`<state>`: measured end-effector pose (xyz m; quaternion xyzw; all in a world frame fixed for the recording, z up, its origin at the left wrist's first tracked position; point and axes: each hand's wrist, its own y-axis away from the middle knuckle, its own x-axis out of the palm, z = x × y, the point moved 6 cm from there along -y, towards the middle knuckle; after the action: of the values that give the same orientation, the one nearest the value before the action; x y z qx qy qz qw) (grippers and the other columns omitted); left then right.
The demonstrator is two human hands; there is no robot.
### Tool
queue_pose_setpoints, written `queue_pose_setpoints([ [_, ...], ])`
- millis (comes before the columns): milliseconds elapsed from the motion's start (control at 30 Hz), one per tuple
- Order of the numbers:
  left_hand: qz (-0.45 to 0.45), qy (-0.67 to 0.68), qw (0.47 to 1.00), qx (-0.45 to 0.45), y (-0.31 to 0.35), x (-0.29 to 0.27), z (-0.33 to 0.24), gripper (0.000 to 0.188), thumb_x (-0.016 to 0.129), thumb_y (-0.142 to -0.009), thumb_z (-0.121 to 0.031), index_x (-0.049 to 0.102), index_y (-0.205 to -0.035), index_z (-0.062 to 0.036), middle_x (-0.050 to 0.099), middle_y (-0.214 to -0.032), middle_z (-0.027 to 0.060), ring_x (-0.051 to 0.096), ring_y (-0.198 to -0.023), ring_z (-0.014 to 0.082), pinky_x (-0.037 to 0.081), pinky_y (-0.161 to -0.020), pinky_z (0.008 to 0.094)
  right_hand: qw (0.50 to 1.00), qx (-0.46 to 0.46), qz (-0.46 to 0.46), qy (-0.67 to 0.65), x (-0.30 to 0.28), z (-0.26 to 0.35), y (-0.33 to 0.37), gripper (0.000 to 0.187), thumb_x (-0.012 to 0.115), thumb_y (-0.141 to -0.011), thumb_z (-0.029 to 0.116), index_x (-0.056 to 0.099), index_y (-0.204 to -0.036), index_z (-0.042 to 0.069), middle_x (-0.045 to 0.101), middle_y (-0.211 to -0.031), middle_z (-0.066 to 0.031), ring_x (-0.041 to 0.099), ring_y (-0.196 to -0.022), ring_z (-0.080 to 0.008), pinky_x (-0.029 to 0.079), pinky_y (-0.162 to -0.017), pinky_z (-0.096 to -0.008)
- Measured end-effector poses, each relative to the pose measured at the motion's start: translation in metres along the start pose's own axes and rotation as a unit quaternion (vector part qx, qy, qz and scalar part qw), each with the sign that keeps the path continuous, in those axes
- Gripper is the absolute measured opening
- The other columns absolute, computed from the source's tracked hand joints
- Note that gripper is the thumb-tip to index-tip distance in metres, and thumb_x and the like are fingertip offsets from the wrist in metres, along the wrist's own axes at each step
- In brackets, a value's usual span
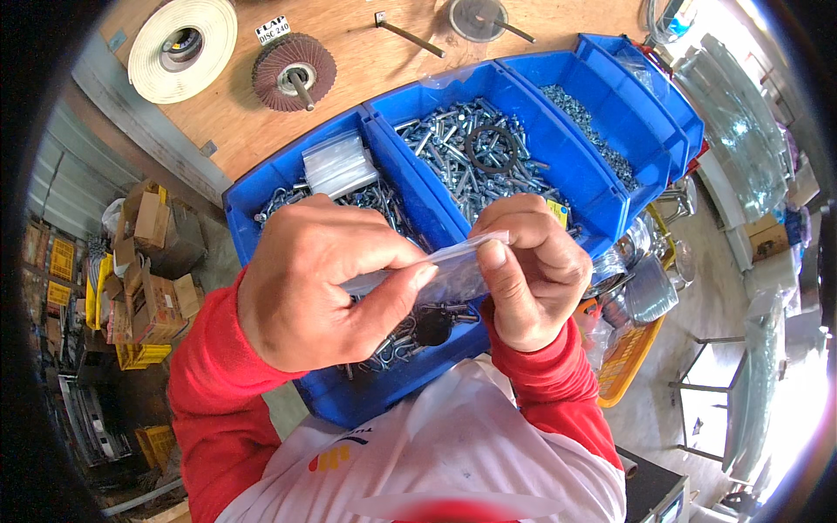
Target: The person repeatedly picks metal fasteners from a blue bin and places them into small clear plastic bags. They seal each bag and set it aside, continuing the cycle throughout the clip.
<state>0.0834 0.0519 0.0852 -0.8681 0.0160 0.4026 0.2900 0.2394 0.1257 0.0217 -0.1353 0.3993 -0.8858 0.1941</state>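
Note:
My left hand [327, 283] and my right hand [534, 270] pinch the top edge of a small clear plastic bag [458, 277] between thumbs and forefingers. The bag hangs above the blue bins; whether anything lies inside it is hard to make out. Under my hands, the left blue bin [349, 410] holds metal hooks [394, 346] and a dark rounded piece [433, 327]. A stack of clear plastic bags [338, 166] rests on the metal parts at that bin's far end. Beyond my right hand, the middle bin holds many bolts [445, 144] with a black ring [491, 148] on top.
Farther right, another blue bin holds small metal parts [593, 131]. A wooden board [349, 61] behind carries a flap disc [296, 74], a cream roll [183, 48] and metal pegs [410, 35]. Cardboard boxes [153, 296] stand at left, a yellow crate [632, 357] at right.

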Motion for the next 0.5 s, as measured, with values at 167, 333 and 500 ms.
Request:
queue_pose_setpoints([
  [167,-0.027,0.004,1.0,0.004,0.006,-0.004,0.002,0.006,0.074,-0.08,-0.005,0.07,-0.075,-0.0048,0.068,-0.068,0.008,0.063,-0.057,0.0231,0.042,-0.057,0.0347,0.999,0.005,-0.024,0.034,-0.002,0.007,-0.003,0.007,0.072,-0.083,-0.003,0.067,-0.087,-0.004,0.068,-0.086,-0.0172,0.064,-0.076,-0.0243,0.049,-0.07,-0.0331],
  [333,-0.059,0.003,0.998,0.017,0.012,-0.013,0.0,0.004,0.073,-0.079,-0.005,0.071,-0.076,-0.0054,0.069,-0.068,0.0071,0.063,-0.057,0.0215,0.042,-0.059,0.034,0.999,0.015,-0.045,0.023,-0.006,0.012,-0.006,0.006,0.07,-0.088,-0.001,0.065,-0.09,-0.005,0.066,-0.088,-0.0156,0.061,-0.079,-0.0202,0.047,-0.073,-0.0309],
  [500,-0.065,-0.008,0.998,-0.007,0.022,-0.023,0.004,0.004,0.072,-0.08,-0.005,0.071,-0.076,-0.0053,0.069,-0.068,0.0064,0.062,-0.057,0.0211,0.043,-0.06,0.0332,0.995,0.035,-0.089,0.017,-0.013,0.012,-0.005,0.012,0.063,-0.093,0.008,0.062,-0.088,-0.003,0.065,-0.086,-0.0151,0.056,-0.077,-0.018,0.043,-0.074,-0.0312],
])
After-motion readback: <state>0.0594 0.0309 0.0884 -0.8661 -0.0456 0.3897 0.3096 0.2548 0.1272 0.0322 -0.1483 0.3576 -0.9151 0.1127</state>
